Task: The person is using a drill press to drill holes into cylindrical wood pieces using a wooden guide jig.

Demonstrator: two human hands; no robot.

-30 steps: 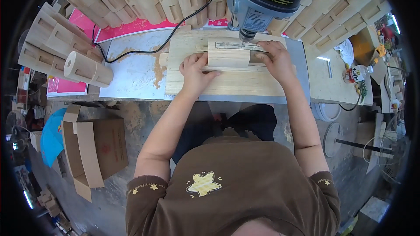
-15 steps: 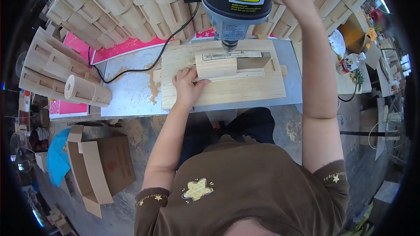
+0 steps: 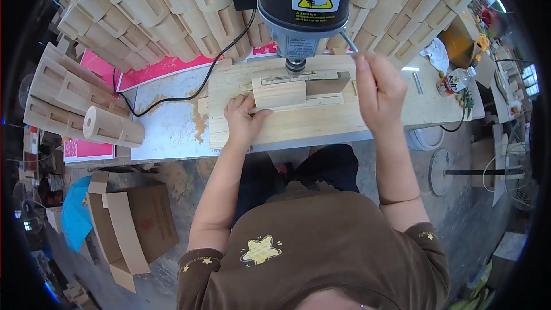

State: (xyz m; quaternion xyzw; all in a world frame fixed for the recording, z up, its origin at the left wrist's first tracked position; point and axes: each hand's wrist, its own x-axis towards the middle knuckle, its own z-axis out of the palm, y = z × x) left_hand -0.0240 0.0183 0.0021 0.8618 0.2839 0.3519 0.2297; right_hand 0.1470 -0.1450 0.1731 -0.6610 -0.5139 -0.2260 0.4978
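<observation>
A drill press (image 3: 304,0) with a dark head stands in front of me, its chuck (image 3: 295,67) above a pale wooden cylinder (image 3: 280,93). The cylinder lies on its side on a flat wooden board (image 3: 275,129), with a slotted metal template (image 3: 304,78) along its top and an upright plate (image 3: 330,85) beyond its right end. My left hand (image 3: 244,116) grips the cylinder's left end, thumb along the near side. With fingers closed, my right hand (image 3: 383,89) holds the press's metal lever (image 3: 348,41), right of the head. Whether the bit touches the wood is hard to tell.
Stacked slotted wooden cylinders (image 3: 155,8) wall the back of the table, and more (image 3: 74,95) stand at left beside a single one (image 3: 113,126). A black cable (image 3: 189,93) crosses the tabletop. At right is a bottle (image 3: 456,82); a cardboard box (image 3: 140,224) sits on the floor.
My right hand has come down and toward me from high beside the drill head, pulling the lever round; the chuck sits slightly lower relative to the head. My left hand stays on the wooden cylinder.
</observation>
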